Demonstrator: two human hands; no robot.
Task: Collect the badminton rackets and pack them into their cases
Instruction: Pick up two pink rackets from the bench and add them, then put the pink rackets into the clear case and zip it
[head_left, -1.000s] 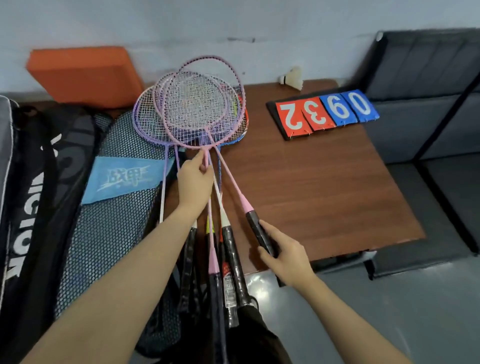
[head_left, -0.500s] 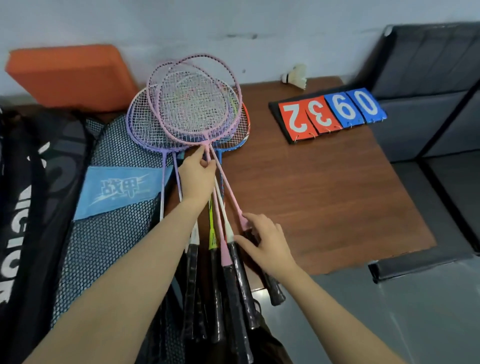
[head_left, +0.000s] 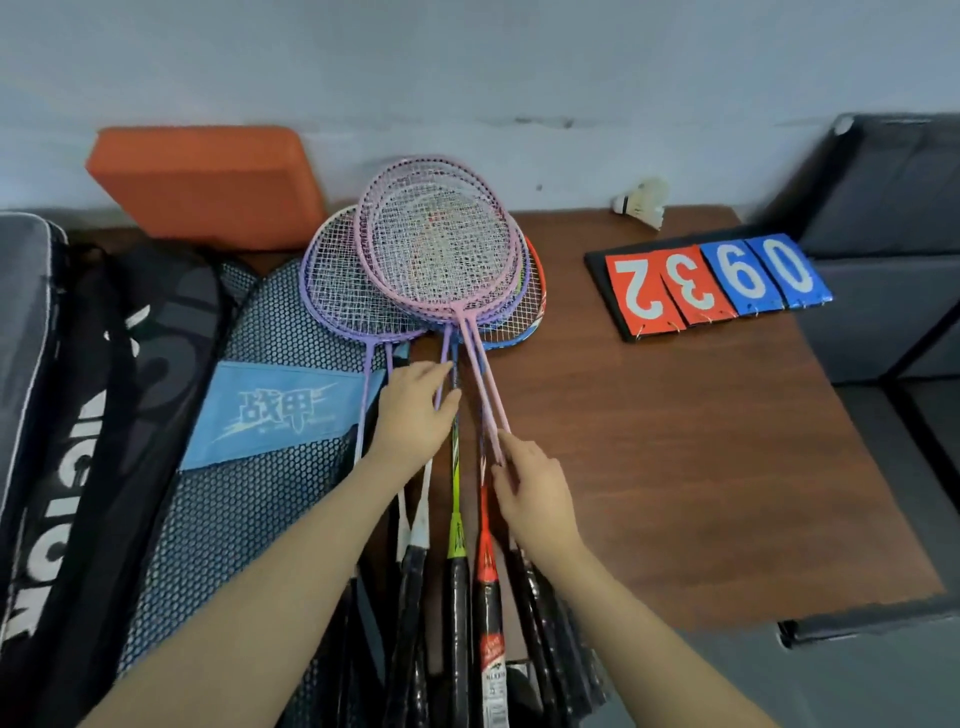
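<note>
Pink and purple rackets (head_left: 441, 260) gathered: left hand (head_left: 415, 410) grips their shafts, right hand (head_left: 535, 493) pinches pink ones. Next: feed into mesh case (head_left: 249, 467).

Brown wood table (head_left: 675, 467) against wall. On it: stacked rackets (head_left: 436, 270) at left edge, handles overhanging front; flip scoreboard (head_left: 711, 286) reading 2 3 6 0 upside down, back right; shuttlecock (head_left: 641, 202) at back edge.
</note>
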